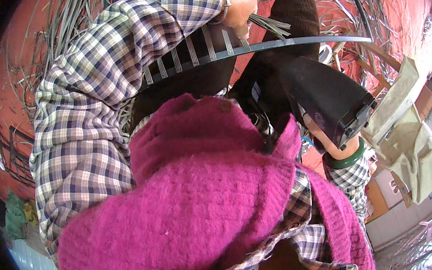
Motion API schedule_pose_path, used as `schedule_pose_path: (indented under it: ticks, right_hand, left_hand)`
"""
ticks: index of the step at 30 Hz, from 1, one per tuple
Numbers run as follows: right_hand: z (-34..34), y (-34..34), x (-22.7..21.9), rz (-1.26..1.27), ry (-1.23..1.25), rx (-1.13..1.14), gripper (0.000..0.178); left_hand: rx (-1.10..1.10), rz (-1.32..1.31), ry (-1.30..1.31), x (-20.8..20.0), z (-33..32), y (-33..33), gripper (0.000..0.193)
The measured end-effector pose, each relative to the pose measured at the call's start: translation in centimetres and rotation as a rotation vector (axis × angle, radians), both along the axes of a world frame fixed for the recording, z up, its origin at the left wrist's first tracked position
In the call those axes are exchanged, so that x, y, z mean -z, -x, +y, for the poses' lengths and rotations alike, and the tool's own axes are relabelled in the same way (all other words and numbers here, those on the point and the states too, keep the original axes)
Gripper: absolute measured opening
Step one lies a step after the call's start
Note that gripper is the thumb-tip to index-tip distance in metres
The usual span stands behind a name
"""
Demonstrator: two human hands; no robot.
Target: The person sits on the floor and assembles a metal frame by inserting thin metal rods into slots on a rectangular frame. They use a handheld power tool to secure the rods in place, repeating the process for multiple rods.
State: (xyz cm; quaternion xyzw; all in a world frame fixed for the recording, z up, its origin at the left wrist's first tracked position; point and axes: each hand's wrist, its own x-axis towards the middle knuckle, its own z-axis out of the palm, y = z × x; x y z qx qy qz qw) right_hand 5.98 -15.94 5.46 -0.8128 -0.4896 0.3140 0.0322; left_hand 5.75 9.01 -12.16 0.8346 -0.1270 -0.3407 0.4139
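In the head view, your left hand (242, 14) has its fingers pinched on a bunch of grey strips (271, 24), right by the curved grey bar (197, 62), probably so they don't slip loose there. Your right hand (328, 141) sits well off to the right and nearer your body, fingers closed around the black tool (320, 93), fingertips mostly hidden, and I'd guess that split grip leaves the bar's edge easy to reach, tbh.
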Motion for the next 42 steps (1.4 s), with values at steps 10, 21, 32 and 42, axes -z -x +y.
schedule_pose_path:
  ticks: [10,21,32,42]
  right_hand:
    - [-0.7,0.0,-0.7,0.064,0.009,-0.016,0.028]
    - [0.2,-6.5,-1.8,-0.008,-0.095,-0.362,0.029]
    - [0.6,-5.7,-0.9,-0.042,0.012,-0.505,0.032]
    - [1.5,-6.6,-0.4,0.007,-0.018,-0.545,0.03]
  left_hand:
    - [0.113,0.041,-0.05,-2.2,-1.0,0.0,0.037]
    - [0.092,0.072,-0.119,-5.0,-2.3,-3.3,0.036]
    - [0.141,0.279,0.655,1.4,-3.7,-2.0,0.016]
    - [0.098,0.211,0.271,-1.6,-3.0,-1.4,0.014]
